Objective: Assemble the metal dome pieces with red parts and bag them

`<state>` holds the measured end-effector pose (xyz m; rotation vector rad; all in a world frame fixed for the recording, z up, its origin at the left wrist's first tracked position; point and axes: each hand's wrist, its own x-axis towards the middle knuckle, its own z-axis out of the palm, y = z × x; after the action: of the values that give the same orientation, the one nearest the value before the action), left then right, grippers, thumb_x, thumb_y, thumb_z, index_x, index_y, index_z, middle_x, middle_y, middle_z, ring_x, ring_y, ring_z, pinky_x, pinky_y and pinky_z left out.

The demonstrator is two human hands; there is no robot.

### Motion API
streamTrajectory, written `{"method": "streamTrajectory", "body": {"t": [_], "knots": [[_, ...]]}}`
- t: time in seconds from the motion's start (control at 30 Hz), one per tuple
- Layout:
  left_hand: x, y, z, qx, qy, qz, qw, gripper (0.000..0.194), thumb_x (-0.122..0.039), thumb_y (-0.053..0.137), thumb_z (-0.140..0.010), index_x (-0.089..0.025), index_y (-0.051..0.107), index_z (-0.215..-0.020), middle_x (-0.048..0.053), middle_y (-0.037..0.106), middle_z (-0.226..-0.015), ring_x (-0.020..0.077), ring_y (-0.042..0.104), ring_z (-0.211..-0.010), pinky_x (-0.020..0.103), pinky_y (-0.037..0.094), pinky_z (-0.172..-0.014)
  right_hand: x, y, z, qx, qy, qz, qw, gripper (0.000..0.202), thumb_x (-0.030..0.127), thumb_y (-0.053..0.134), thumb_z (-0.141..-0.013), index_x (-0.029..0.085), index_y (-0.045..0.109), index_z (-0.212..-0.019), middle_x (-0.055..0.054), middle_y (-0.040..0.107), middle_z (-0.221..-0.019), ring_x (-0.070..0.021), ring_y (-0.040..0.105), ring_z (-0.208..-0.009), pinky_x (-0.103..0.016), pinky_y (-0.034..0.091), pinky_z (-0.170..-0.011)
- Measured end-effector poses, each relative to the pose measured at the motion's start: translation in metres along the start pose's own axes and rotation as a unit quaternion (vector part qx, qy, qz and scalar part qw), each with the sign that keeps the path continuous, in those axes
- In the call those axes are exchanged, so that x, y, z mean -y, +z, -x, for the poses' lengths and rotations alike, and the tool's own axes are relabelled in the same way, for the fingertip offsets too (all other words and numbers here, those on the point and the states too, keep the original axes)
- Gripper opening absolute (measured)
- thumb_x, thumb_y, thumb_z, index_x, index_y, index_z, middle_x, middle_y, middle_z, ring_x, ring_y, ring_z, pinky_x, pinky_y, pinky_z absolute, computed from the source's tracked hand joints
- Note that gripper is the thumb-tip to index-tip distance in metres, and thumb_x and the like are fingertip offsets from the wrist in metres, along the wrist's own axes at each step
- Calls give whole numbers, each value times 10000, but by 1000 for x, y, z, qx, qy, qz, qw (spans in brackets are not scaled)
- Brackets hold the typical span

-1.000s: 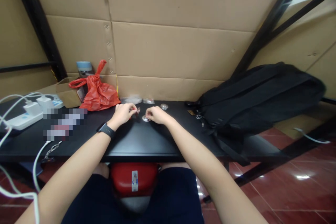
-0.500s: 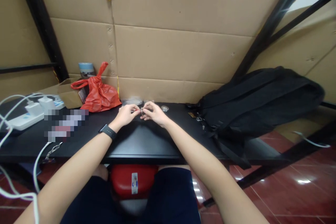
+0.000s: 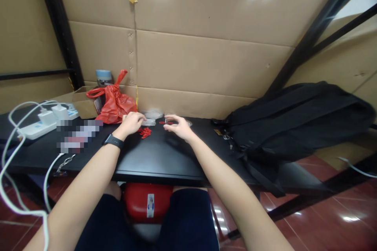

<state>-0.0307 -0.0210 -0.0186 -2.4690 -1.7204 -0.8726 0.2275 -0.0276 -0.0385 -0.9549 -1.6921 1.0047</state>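
My right hand is closed in a pinch, with a small silvery ring-shaped piece upright between thumb and fingers. A thin bit of red shows beside that piece; whether it is attached I cannot tell. A dark watch band circles the wrist of my left hand, which hovers with bent fingers apart just left of a pile of small red pieces. Its fingertips are partly hidden. Behind the pile lies a clear plastic packet. Another small clear item is half covered by my right hand.
Along the left of the black tabletop are a tied red plastic bag, an open cardboard box and a white power strip with cables. A black backpack lies on the right. Cardboard panels rise behind.
My left hand has moved away from the ring-shaped piece, leftward to the red pile, which now shows. My right hand still pinches the piece. The view has shifted slightly.
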Motion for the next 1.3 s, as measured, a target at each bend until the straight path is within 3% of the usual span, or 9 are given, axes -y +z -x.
{"method": "streamTrajectory", "body": {"t": [0.1, 0.2, 0.37, 0.53, 0.6, 0.7, 0.83, 0.97, 1.3], "knots": [[17, 3, 1, 91, 8, -18, 996, 269, -360, 513, -886, -297, 768, -948, 33, 645, -1337, 298, 528, -1262, 459, 429, -987, 0, -7, -1, -12, -9, 25, 1000, 509, 277, 802, -704, 189, 651, -1182, -99, 664, -1150, -107, 671, -667, -280, 584, -662], [18, 8, 1, 116, 5, -19, 993, 307, -384, 477, -911, -319, 744, -1046, 32, 627, -1364, 297, 518, -1277, 472, 418, -999, -1, -9, -1, -7, -9, 35, 999, 514, 269, 802, -699, 180, 652, -1182, -102, 668, -1138, -107, 668, -666, -281, 578, -670], [7, 10, 1, 68, 7, -50, 996, 346, -288, 437, -936, -277, 674, -1188, 74, 655, -1311, 280, 546, -1247, 463, 413, -996, -5, -7, -3, 7, -19, 33, 999, 528, 285, 803, -696, 184, 646, -1189, -112, 661, -1181, -128, 679, -749, -284, 578, -699], [-12, 8, 2, -33, 83, 34, 995, 281, -279, 485, -919, -230, 690, -1105, 61, 701, -1191, 234, 606, -1128, 373, 432, -977, -2, -16, -5, -7, -48, 74, 996, 522, 309, 773, -726, 187, 644, -1216, -106, 671, -1173, -122, 669, -752, -293, 563, -746], [-26, 11, 3, -38, 100, 77, 991, 248, -312, 500, -917, -226, 708, -1020, 55, 723, -1098, 221, 625, -1058, 347, 443, -951, 1, -24, -4, -17, -73, 117, 990, 506, 305, 771, -723, 184, 657, -1200, -91, 691, -1128, -120, 656, -746, -289, 549, -763], [-44, 22, 5, -3, 107, 70, 992, 228, -391, 587, -873, -234, 711, -982, 50, 726, -1054, 241, 614, -1044, 370, 430, -929, 6, -35, -2, -23, -101, 199, 974, 478, 285, 779, -708, 182, 678, -1164, -68, 712, -1054, -116, 624, -727, -273, 526, -757], [-54, 33, 9, 56, 118, 2, 992, 378, -554, 678, -778, -261, 720, -1013, 57, 686, -1140, 293, 541, -1144, 442, 355, -971, 13, -46, 3, 43, -84, 285, 954, 493, 282, 818, -663, 180, 689, -1128, -41, 716, -946, -106, 594, -659, -256, 501, -700], [-56, 34, 14, 94, 126, -44, 987, 481, -661, 663, -729, -279, 752, -1007, 81, 610, -1278, 347, 443, -1227, 484, 308, -990, 23, -50, 9, 90, -64, 308, 945, 445, 311, 837, -640, 179, 708, -1045, -35, 723, -894, -119, 610, -675, -248, 490, -688], [-68, 36, 18, 92, 136, -101, 981, 619, -710, 577, -756, -221, 728, -1105, 152, 657, -1156, 382, 440, -1171, 505, 302, -972, 46, -40, 20, 185, -43, 387, 902, 253, 355, 856, -598, 201, 728, -752, 7, 719, -711, -155, 656, -673, -234, 454, -637]]}}
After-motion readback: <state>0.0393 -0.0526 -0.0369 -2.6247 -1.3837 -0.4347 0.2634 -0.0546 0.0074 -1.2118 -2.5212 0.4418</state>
